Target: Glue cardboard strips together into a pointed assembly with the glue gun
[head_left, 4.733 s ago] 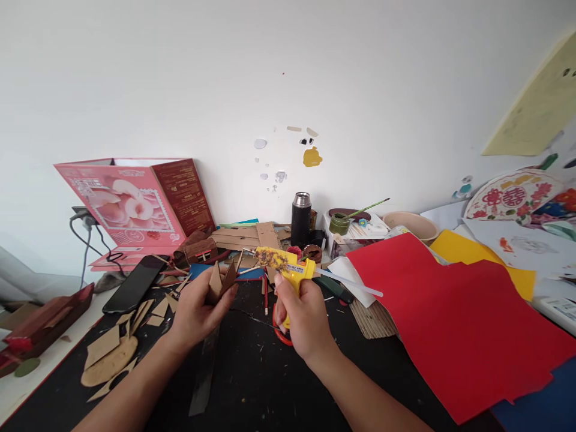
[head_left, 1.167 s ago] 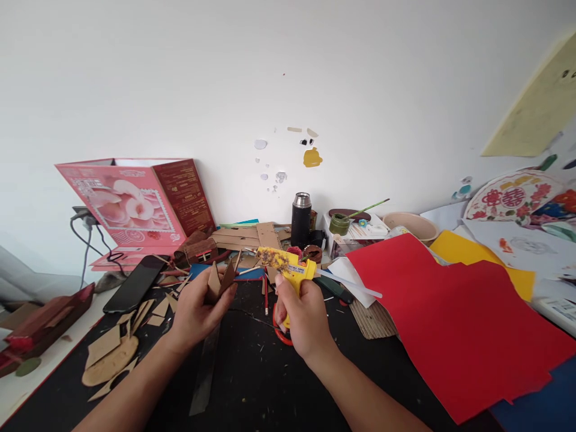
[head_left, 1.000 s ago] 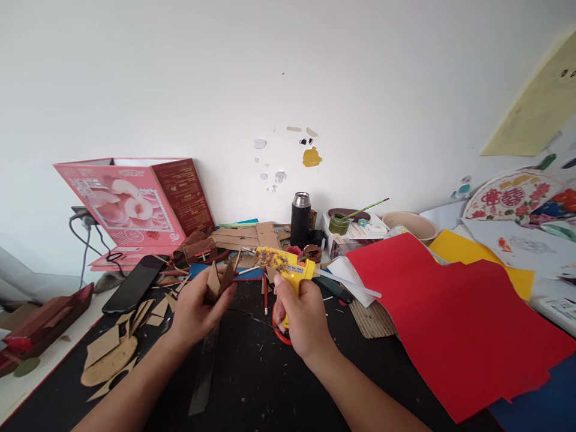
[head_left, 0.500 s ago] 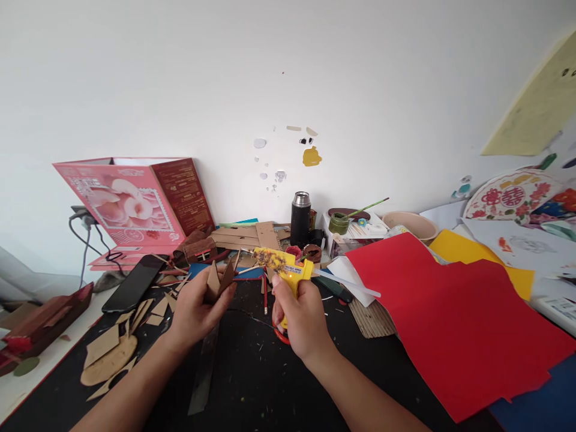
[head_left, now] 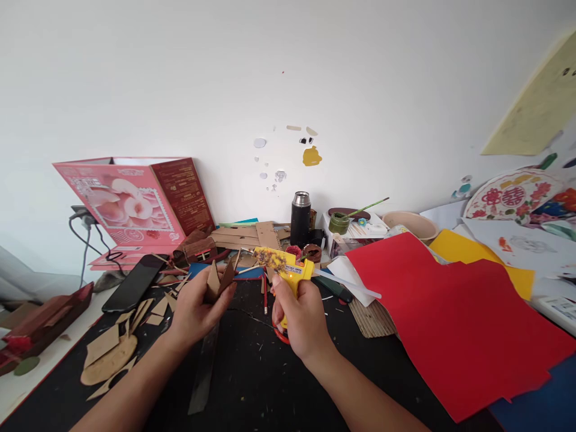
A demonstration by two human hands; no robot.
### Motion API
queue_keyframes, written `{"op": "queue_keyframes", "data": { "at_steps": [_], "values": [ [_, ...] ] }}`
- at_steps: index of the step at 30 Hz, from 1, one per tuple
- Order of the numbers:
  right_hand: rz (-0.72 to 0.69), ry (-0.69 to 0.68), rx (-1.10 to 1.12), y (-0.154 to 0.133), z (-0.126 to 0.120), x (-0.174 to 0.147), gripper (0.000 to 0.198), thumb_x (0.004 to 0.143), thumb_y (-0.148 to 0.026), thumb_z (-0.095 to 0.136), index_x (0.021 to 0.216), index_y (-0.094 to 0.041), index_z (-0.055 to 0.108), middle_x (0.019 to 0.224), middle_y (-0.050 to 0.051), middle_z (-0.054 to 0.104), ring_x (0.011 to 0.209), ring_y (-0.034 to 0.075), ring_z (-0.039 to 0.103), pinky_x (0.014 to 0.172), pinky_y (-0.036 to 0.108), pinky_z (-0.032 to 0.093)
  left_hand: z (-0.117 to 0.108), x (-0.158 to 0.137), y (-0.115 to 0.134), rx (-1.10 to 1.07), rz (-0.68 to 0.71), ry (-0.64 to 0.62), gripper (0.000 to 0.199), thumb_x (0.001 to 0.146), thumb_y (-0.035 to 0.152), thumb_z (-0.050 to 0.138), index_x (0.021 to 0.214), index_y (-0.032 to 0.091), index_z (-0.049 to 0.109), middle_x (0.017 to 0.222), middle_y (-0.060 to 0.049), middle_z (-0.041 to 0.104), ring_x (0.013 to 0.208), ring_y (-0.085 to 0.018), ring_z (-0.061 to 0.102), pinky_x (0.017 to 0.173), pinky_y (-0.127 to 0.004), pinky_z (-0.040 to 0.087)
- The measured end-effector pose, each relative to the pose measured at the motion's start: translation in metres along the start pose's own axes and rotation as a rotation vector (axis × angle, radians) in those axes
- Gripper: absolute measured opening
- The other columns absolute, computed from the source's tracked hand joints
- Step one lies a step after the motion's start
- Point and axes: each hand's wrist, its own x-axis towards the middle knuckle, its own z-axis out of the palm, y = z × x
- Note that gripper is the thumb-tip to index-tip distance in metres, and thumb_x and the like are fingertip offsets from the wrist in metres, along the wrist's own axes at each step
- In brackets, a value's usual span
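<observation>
Between the thumb and fingers of my left hand (head_left: 198,306) are small folded cardboard pieces (head_left: 219,282), held upright in a V shape above the black work surface. My right hand (head_left: 302,318) is wrapped round the handle of a yellow hot glue gun (head_left: 281,264) with brown stains on its barrel. Its metal nozzle points left, close to the cardboard's upper edge; whether they touch I cannot tell. A clear glue stick (head_left: 346,282) sticks out of the gun's back. Some of the cardboard is hidden by my left fingers.
Cardboard scraps (head_left: 103,345) and a phone (head_left: 135,283) lie at the left. A metal ruler (head_left: 202,378) rests in front. Behind stand a black flask (head_left: 300,219) and a green paint jar (head_left: 339,224). Red sheets (head_left: 454,318) cover the right side. A pink box (head_left: 130,204) stands back left.
</observation>
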Motion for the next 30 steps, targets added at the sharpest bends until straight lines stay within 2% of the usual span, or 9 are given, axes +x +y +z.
{"op": "queue_keyframes", "data": {
  "at_steps": [9, 14, 17, 19, 22, 24, 27, 30],
  "values": [
    [0.009, -0.018, -0.020, -0.001, 0.001, 0.000, 0.055, 0.080, -0.071, 0.074, 0.060, -0.024, 0.052, 0.041, -0.005, 0.047, 0.035, 0.009, 0.042, 0.037, 0.022, 0.033, 0.000, -0.001, 0.003, -0.109, -0.093, 0.000, 0.021, 0.095, 0.037, 0.072, 0.111, 0.022, 0.073, 0.091, -0.006, 0.081, 0.074, -0.023, 0.074, 0.069, -0.030, 0.054],
    [0.056, -0.046, -0.024, 0.003, 0.001, 0.000, 0.052, 0.079, -0.071, 0.075, 0.067, -0.023, 0.056, 0.041, -0.007, 0.048, 0.033, 0.009, 0.041, 0.035, 0.021, 0.030, 0.000, 0.001, 0.008, -0.217, -0.259, 0.020, 0.025, 0.089, 0.044, 0.078, 0.103, 0.024, 0.076, 0.088, -0.006, 0.079, 0.072, -0.024, 0.069, 0.068, -0.032, 0.051],
    [0.063, -0.060, -0.022, 0.004, 0.002, 0.000, 0.051, 0.079, -0.070, 0.076, 0.070, -0.023, 0.058, 0.041, -0.007, 0.048, 0.033, 0.009, 0.040, 0.035, 0.021, 0.030, 0.000, 0.002, 0.010, -0.292, -0.388, 0.056, 0.031, 0.086, 0.049, 0.081, 0.103, 0.024, 0.076, 0.090, -0.006, 0.078, 0.077, -0.025, 0.068, 0.072, -0.033, 0.051],
    [0.051, -0.058, -0.020, 0.003, 0.001, 0.001, 0.052, 0.080, -0.071, 0.075, 0.070, -0.023, 0.057, 0.040, -0.007, 0.047, 0.033, 0.009, 0.040, 0.036, 0.021, 0.030, -0.001, 0.005, 0.012, -0.389, -0.501, 0.078, 0.038, 0.083, 0.053, 0.084, 0.105, 0.024, 0.075, 0.094, -0.006, 0.079, 0.081, -0.026, 0.068, 0.073, -0.033, 0.053],
    [0.030, -0.041, -0.011, 0.001, 0.000, 0.001, 0.053, 0.080, -0.072, 0.074, 0.067, -0.023, 0.056, 0.040, -0.006, 0.047, 0.034, 0.009, 0.042, 0.037, 0.022, 0.032, -0.003, 0.012, 0.015, -0.648, -0.711, 0.061, 0.053, 0.074, 0.061, 0.091, 0.107, 0.024, 0.073, 0.099, -0.007, 0.081, 0.084, -0.027, 0.072, 0.072, -0.033, 0.056],
    [0.024, -0.029, 0.000, 0.000, -0.001, 0.001, 0.054, 0.080, -0.072, 0.073, 0.065, -0.023, 0.056, 0.041, -0.005, 0.048, 0.035, 0.010, 0.042, 0.038, 0.022, 0.033, -0.004, 0.017, 0.015, -0.802, -0.818, 0.055, 0.059, 0.066, 0.063, 0.095, 0.103, 0.023, 0.073, 0.095, -0.007, 0.082, 0.081, -0.027, 0.073, 0.068, -0.032, 0.058],
    [0.021, -0.022, 0.006, 0.000, -0.001, 0.001, 0.055, 0.080, -0.073, 0.073, 0.065, -0.023, 0.058, 0.042, -0.005, 0.048, 0.035, 0.010, 0.042, 0.038, 0.022, 0.033, -0.007, 0.021, 0.014, -0.934, -0.871, 0.055, 0.059, 0.062, 0.065, 0.097, 0.093, 0.020, 0.075, 0.081, -0.006, 0.079, 0.071, -0.024, 0.070, 0.061, -0.029, 0.057],
    [0.016, -0.019, 0.007, 0.001, -0.001, 0.002, 0.055, 0.080, -0.072, 0.074, 0.063, -0.023, 0.057, 0.042, -0.004, 0.049, 0.036, 0.010, 0.043, 0.039, 0.023, 0.034, -0.012, 0.025, 0.012, -1.046, -0.860, 0.040, 0.058, 0.062, 0.064, 0.098, 0.090, 0.017, 0.077, 0.076, -0.008, 0.077, 0.068, -0.022, 0.068, 0.060, -0.029, 0.057]
  ]
}}
